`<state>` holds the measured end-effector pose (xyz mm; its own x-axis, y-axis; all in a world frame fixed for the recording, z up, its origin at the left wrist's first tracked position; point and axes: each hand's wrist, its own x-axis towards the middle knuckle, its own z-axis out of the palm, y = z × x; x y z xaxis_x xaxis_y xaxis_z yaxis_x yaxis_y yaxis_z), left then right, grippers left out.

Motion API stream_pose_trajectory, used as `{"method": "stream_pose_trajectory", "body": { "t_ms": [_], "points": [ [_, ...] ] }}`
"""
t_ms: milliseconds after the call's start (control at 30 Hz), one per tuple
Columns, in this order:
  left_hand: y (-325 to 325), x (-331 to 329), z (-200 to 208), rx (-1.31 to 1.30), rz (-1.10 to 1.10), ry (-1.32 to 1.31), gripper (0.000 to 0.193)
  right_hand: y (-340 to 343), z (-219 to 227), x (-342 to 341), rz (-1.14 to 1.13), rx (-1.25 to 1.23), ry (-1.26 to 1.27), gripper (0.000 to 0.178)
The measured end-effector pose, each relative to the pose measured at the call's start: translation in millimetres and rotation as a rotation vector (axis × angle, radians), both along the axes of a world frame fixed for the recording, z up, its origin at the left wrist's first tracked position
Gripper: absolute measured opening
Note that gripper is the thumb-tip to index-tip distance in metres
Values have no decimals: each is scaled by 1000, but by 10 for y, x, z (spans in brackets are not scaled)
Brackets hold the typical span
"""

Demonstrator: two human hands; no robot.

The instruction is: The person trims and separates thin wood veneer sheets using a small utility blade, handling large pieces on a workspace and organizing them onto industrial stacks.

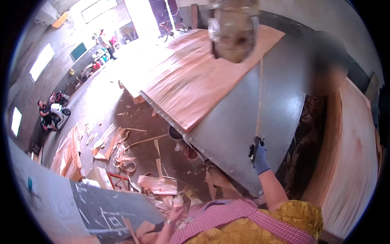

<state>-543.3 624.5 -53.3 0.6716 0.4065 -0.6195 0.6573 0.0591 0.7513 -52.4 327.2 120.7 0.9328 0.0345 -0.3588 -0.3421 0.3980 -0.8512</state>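
My right hand point(260, 158), in a blue and dark glove, is closed round the near end of a long thin wooden stick point(260, 93). A dark part shows at the grip; its details are too small to tell. The stick reaches away over a smooth grey tabletop point(237, 134). To its left, a large reddish wood veneer sheet point(203, 81) lies on the far part of the table. Low in the picture, my left hand point(176, 212) is beside my apron, close to veneer scraps point(158, 185). Its fingers are blurred, so whether it holds anything cannot be told.
A tall stack of veneer sheets point(349, 162) stands at the right. A blurred person's head point(327, 65) is beyond the table's right side. Veneer strips point(122, 150) litter the floor at left; a bucket point(175, 133) stands by the table edge. A grey panel point(109, 211) is at lower left.
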Motion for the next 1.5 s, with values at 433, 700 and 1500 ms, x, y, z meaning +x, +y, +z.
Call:
{"method": "stream_pose_trajectory", "body": {
  "t_ms": [433, 700, 1500],
  "points": [
    [2690, 3898, 2357, -311, -443, -43, 35, 3706, 119, 10, 373, -1087, -354, 71],
    [4195, 4562, 1759, 357, -497, -39, 46, 4717, -36, 1272, 85, -1393, 42, 104],
    [6936, 6965, 804, 284, -903, -470, 54, 8976, 506, 4456, 199, -700, -431, 76]
  ]
}}
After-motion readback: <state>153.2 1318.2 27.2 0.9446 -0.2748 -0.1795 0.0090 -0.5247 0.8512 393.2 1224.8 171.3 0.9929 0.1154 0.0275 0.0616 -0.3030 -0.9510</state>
